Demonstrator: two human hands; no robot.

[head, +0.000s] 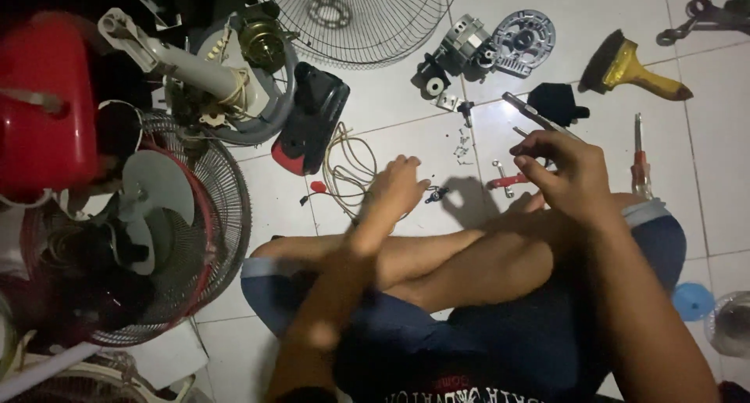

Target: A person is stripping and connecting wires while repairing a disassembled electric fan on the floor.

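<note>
Two hands busy: my right hand (564, 172) pinches pliers (539, 118); my left hand (398, 186), loosely curled and empty, should reach steadily for the small black part (434, 193).

White tiled floor (726, 215) with thin grout lines, brightly lit at centre, dim edges

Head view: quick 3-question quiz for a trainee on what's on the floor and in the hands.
1. True or false: the right hand holds a slim metal tool.
2. The brush has a handle of which colour? A) yellow B) green C) white
3. What is the left hand reaching down to?

Key
1. True.
2. A.
3. A small dark part on the tiled floor, beside the coiled wire.
</note>
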